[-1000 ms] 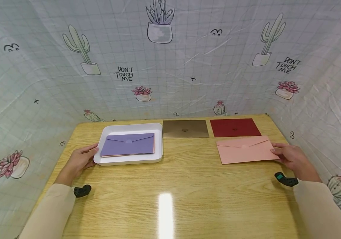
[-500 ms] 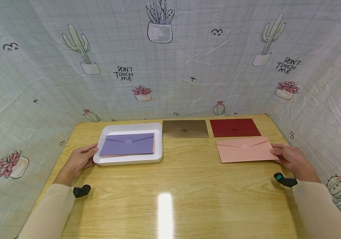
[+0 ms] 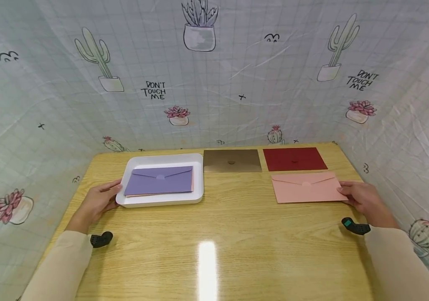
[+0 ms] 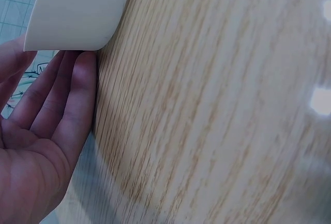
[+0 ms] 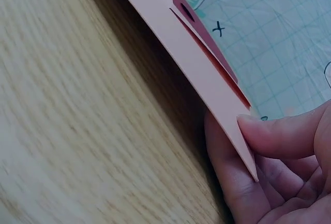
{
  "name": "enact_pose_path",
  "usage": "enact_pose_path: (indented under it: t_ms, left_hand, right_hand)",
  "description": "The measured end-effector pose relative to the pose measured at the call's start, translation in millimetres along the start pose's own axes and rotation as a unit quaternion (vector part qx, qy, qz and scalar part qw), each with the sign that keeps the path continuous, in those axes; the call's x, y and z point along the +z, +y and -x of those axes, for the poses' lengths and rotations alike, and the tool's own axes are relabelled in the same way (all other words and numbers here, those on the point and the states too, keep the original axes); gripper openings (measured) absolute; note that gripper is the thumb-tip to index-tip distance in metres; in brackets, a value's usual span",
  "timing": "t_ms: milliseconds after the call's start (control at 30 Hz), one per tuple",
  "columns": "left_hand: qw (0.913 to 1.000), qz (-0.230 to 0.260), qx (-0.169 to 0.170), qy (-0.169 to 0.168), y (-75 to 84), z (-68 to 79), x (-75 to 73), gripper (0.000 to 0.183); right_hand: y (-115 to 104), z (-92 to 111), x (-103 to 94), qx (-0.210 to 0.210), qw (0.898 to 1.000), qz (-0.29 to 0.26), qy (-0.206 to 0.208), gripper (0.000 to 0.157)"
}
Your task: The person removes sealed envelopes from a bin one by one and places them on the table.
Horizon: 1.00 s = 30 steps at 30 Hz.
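Observation:
At the left, my left hand (image 3: 99,203) holds the left side of a white tray (image 3: 198,190). In the left wrist view the thumb lies at the rim and the fingertips (image 4: 85,66) reach the low edge of the tray wall. A purple envelope (image 3: 159,184) lies in the tray, over a pinkish one (image 3: 193,179) whose edge peeks out. My right hand (image 3: 362,200) pinches the right end of a pink envelope (image 3: 304,192) between thumb and fingers. In the right wrist view, that gripped end is raised off the table, with fingers beneath it.
A brown-gold envelope (image 3: 232,162) lies right of the tray along the back edge. Beside it is a dark red envelope (image 3: 293,159), just behind the pink one. The wooden table (image 3: 244,242) is enclosed by a cactus-print cloth (image 3: 237,75) at the back and sides.
The pink envelope's right end has lowered slightly and the envelope has shifted a little away from me. The left hand keeps its hold on the tray. The head view has drifted slightly.

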<state>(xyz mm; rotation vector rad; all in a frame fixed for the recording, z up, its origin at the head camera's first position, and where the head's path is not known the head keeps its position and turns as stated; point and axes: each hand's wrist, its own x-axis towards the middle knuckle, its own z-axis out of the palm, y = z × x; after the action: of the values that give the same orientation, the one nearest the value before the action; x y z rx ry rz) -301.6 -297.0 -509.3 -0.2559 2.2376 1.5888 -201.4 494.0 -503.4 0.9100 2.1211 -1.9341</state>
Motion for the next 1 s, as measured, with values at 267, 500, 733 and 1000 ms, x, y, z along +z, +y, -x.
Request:
enact_pose_path:
  t_ms: [267,500,733,1000]
  left_hand:
    - [1.0,-0.007,0.0,0.002,1.4,0.4,-1.2,0.068]
    - [1.0,-0.006,0.001,-0.001,-0.8,-1.9,-1.4,0.072]
    - [1.0,-0.005,0.004,-0.001,-0.9,-1.7,-2.0,0.072]
    - [1.0,-0.005,0.007,-0.004,-0.3,-1.5,-1.4,0.071]
  right_hand:
    - [1.4,2.0,7.6,0.01,0.999,-0.04,0.015,0.045]
    - [1.9,5.0,9.5,0.01,0.997,-0.055,0.051,0.042]
    - [3.1,4.1,12.0,0.007,0.996,-0.063,0.065,0.046]
    - [0.4,4.0,13.2,0.02,0.995,-0.053,0.077,0.044]
